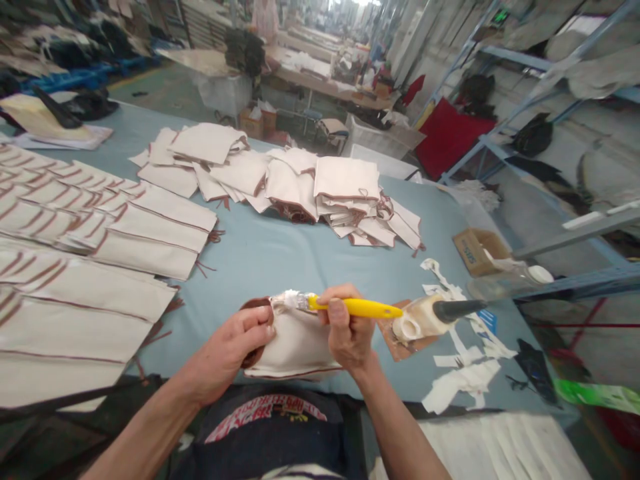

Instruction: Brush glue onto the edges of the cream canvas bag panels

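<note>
My right hand [347,327] is closed around the yellow handle of a paintbrush [360,307]. White paste coats its bristles, which touch the top left corner of a cream fabric piece [300,343] with brown edging. My left hand [245,337] pinches a brown strip [253,357] at the left end of that piece. The fabric lies on the blue-grey table in front of me. To the right of my right hand, a glue bottle [420,318] with a dark nozzle lies beside a small white open-topped pot [406,329] on a brown board.
Overlapping rows of brown-edged cream pieces [145,233] cover the table's left side. More such pieces [347,177] are piled along the back. White scraps [465,380] lie at the right, near a cardboard box [480,252]. Metal shelving [530,60] stands beyond the right edge.
</note>
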Available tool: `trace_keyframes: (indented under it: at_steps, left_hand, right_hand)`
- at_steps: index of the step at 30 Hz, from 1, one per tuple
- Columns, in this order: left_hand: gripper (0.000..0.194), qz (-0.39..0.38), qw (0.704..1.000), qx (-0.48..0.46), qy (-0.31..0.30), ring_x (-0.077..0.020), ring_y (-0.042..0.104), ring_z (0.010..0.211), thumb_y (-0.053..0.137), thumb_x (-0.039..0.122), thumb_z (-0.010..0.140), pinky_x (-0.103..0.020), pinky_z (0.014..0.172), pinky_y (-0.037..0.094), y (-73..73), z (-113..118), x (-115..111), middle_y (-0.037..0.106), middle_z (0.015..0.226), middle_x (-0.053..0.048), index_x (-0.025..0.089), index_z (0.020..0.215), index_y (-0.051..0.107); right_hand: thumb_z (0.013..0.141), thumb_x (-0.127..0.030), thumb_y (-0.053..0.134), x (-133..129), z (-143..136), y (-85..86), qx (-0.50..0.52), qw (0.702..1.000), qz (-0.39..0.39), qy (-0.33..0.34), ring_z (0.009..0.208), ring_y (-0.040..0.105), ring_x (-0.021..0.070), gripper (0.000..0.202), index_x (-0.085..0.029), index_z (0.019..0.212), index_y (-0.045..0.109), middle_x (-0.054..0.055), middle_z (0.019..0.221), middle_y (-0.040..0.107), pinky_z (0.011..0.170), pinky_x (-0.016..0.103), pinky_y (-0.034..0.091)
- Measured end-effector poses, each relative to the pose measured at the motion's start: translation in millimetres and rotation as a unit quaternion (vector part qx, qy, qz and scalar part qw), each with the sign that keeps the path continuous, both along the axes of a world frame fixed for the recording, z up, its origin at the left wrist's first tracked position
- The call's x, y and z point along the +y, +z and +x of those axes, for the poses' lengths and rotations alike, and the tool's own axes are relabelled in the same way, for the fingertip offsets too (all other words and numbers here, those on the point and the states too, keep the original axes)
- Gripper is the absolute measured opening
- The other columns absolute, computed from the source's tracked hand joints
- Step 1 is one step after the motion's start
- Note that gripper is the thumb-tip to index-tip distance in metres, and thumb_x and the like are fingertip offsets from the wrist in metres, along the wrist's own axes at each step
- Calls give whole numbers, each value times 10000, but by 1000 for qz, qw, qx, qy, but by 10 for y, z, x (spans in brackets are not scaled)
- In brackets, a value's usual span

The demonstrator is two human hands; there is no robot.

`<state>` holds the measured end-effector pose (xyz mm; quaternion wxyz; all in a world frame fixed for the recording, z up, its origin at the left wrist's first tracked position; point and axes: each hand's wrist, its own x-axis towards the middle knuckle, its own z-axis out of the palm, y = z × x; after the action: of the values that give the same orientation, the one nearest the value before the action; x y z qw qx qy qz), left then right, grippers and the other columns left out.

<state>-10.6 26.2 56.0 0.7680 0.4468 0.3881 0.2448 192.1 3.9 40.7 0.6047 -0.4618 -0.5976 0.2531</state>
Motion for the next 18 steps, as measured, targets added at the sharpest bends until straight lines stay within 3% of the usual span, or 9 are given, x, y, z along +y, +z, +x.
trace_keyframes:
  at_steps: [4,8,13,18]
  left_hand:
    - [337,-22,1000,0,-8,-83,253,536,709,484,813,-229,481,185,16,-20,5,466,639,61,167,860,605]
    - [335,-17,1000,-2,-11,-84,248,532,697,489,825,-227,477,188,18,-21,-15,419,610,73,166,824,608]
    - [352,-21,1000,-5,-16,-83,267,531,709,478,812,-217,478,203,37,17,-17,449,621,64,145,915,659]
    - [374,-15,1000,-11,-6,-82,273,509,724,476,828,-205,467,220,10,13,10,440,588,72,134,979,717]
  right_hand:
    - [1068,-449,469,-21,-28,12,18,1000,14,-11,440,473,116,333,-230,886,643,-50,574,528,445,250,398]
    - [1074,-403,472,-7,-36,19,-13,1000,16,6,468,519,122,290,-225,924,646,-43,603,567,474,252,441]
    - [1064,-285,482,32,-69,-11,-125,988,58,-76,669,679,154,175,-226,1093,644,10,798,706,674,282,567]
    - [1051,-256,472,61,-91,-74,-191,973,32,-130,738,713,172,199,-202,1042,663,58,881,755,690,275,566]
